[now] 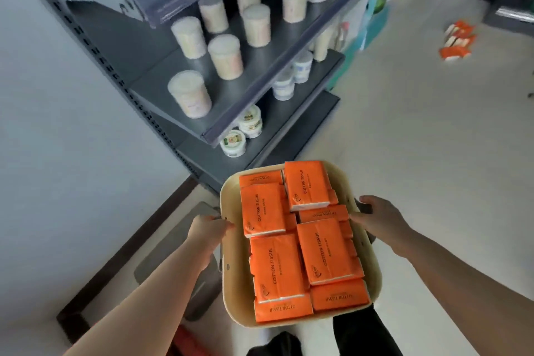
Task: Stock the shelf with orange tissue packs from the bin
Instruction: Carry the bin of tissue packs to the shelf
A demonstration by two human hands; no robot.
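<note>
A cream bin (231,283) full of several orange tissue packs (276,266) is held in front of me, above the floor. My left hand (206,228) grips the bin's left rim and handle. My right hand (375,215) grips the dark handle on the right rim. A grey shelf unit (237,101) stands ahead and to the left, its lower shelves just beyond the bin.
The upper shelf carries several clear cylinders of cotton swabs (225,56); the shelf below holds white round tubs (250,124). A few orange packs (458,40) lie on the floor at far right. A white wall (57,124) is at left.
</note>
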